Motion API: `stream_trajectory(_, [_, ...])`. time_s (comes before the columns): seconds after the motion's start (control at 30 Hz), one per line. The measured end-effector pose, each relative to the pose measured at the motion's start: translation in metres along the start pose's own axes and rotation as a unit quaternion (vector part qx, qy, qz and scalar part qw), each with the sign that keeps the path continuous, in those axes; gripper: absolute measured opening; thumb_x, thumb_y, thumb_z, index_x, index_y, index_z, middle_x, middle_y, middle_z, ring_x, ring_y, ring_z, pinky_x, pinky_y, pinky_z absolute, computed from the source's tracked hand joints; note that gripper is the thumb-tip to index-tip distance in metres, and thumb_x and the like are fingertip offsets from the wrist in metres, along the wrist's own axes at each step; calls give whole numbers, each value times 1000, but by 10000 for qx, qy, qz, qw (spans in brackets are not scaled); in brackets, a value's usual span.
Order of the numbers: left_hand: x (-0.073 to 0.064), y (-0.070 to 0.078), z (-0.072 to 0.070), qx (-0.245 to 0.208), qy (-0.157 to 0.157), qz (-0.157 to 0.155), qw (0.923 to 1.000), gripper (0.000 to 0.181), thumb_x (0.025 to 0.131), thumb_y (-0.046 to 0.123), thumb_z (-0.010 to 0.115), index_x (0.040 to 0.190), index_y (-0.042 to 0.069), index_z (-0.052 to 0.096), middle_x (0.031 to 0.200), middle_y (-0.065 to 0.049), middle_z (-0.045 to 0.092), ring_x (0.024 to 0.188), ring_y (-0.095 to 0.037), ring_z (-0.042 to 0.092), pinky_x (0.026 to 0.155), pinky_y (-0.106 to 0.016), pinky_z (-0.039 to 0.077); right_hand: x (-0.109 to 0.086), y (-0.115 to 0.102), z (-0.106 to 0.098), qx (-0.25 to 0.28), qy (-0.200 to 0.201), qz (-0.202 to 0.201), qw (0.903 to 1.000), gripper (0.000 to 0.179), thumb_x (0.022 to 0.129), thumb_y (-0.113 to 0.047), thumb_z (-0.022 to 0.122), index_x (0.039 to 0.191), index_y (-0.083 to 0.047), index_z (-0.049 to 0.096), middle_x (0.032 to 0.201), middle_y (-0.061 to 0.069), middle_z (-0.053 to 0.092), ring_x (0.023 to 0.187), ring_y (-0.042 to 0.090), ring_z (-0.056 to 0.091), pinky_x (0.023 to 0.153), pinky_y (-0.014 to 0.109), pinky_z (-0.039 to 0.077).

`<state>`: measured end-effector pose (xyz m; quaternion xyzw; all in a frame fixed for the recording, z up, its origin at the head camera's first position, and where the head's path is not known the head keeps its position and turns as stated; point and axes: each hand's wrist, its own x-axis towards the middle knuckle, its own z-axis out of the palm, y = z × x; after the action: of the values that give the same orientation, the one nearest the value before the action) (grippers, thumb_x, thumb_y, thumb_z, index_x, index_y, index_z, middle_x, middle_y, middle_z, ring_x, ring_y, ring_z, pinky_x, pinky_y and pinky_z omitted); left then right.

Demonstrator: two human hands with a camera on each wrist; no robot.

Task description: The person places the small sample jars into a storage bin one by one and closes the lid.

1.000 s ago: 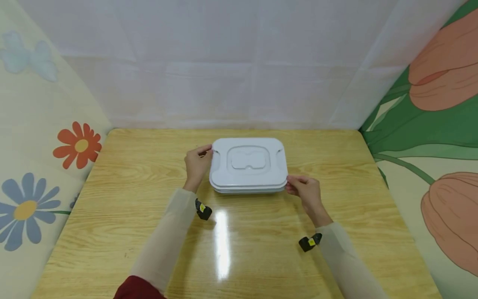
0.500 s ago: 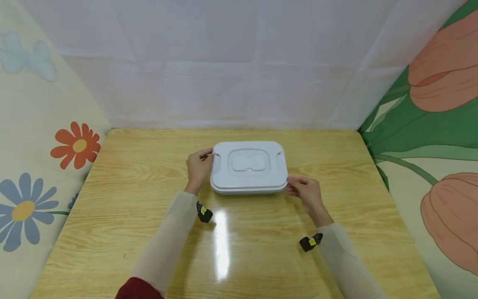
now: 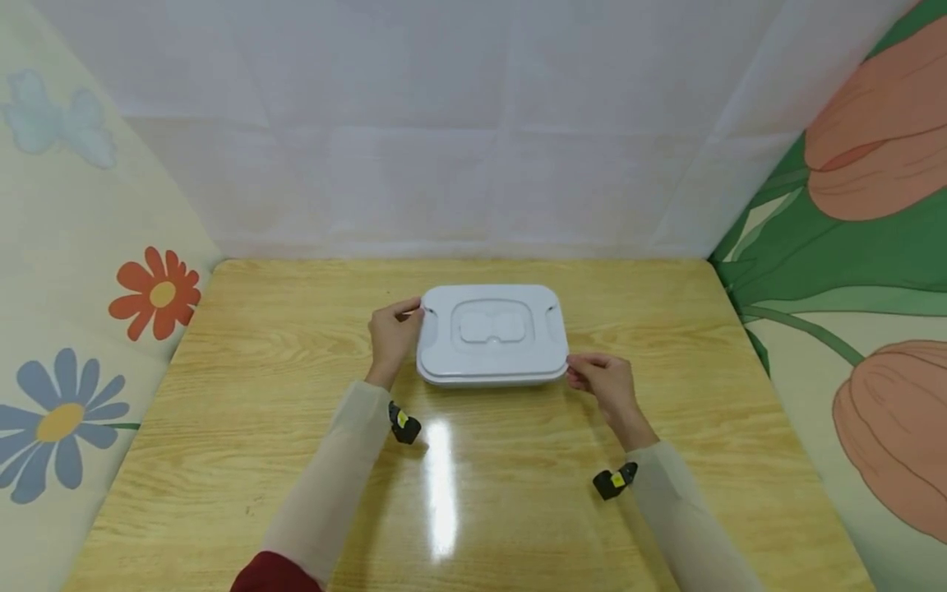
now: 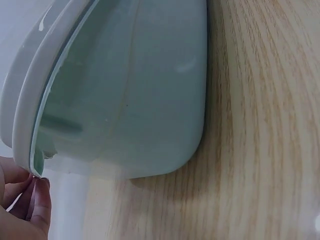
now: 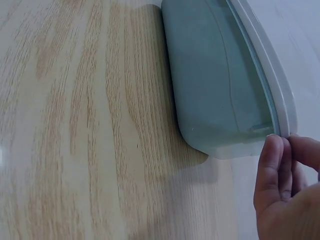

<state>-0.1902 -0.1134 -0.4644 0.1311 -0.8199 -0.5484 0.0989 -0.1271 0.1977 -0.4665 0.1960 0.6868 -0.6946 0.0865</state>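
In the head view, a rectangular storage box with a white lid over it stands near the middle of the wooden table. The wrist views show its pale green, see-through walls, with the lid's thick rim along the top. My left hand pinches the lid's edge at the far left, its fingertips at the rim. At the near right corner, my right hand pinches the lid's edge between thumb and fingers.
The wooden table surrounds the box and carries a bright light reflection in front of it. A white cloth hangs behind. Flower-printed panels border both sides. Small black cameras sit on the wrists.
The lid has come down slightly and sits closer over the box; the layered gap at the front edge has narrowed. Both hands have lowered a little with it, keeping their pinch.
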Motion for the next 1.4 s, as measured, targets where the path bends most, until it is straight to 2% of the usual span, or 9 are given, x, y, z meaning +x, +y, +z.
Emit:
stream_trajectory(0.43, [1,2,8,-86,-23,117,9999,23,85,4,62,106,-1,72,101,-20,71,81,-22,64,58,-9,42,2,4,-2,-130,296,-204,9993,27,88,-6,66,106,14,63,66,-4,68,61,8,66,62,22,57])
stream_trajectory(0.6, [0,-1,4,-24,40,-2,10000,24,86,5,61,107,-1,71,102,-20,71,81,-20,62,59,-10,43,3,3,2,-348,285,-305,9985,27,87,-6,67,105,14,64,67,-4,68,60,7,66,61,21,56])
stream_trajectory(0.8, [0,0,-1,242,167,-163,9994,25,88,7,59,109,1,71,101,-18,71,84,-23,63,60,-15,43,9,-1,8,-740,148,-345,9966,28,88,-8,67,107,12,64,72,-2,69,64,10,67,64,22,57])
stream_trajectory(0.93, [3,1,-1,275,73,-191,9994,25,89,8,59,111,2,71,104,-16,71,88,-24,64,65,-18,45,13,-6,7,-1000,98,-491,9937,26,88,-7,66,106,11,65,76,1,70,65,10,67,63,22,57])
stream_trajectory(1.03, [6,2,-1,334,-49,-83,9994,26,90,9,59,113,3,70,107,-16,70,91,-26,65,72,-26,50,15,-9,6,-1206,40,-657,9905,25,87,-7,67,106,11,66,81,6,71,65,10,67,64,22,57])
stream_trajectory(1.17, [5,3,-5,385,-185,131,9990,28,91,8,59,115,-1,66,114,-19,67,97,-33,65,84,-38,53,18,-13,2,-1720,-94,-924,9807,26,88,-9,67,106,9,66,92,17,71,72,15,68,67,22,57])
stream_trajectory(1.23, [3,2,-8,426,-236,284,9984,29,91,8,58,117,-3,64,117,-21,65,99,-34,65,87,-41,53,18,-16,-1,-1959,-85,-1101,9744,25,89,-11,66,106,8,66,96,21,70,76,19,69,67,21,57])
stream_trajectory(1.33, [0,2,-15,552,-341,603,9961,33,94,11,56,123,-5,59,122,-23,62,103,-37,62,88,-44,52,21,-24,-7,-2369,68,-1416,9611,24,90,-13,64,106,5,67,99,23,69,79,22,68,66,21,56])
stream_trajectory(1.4, [-1,4,-22,844,-472,863,9916,38,96,16,53,129,-4,54,127,-23,57,108,-38,59,90,-46,51,23,-31,-10,-2707,219,-1673,9478,26,91,-15,63,108,4,66,100,22,68,81,23,66,68,25,56])
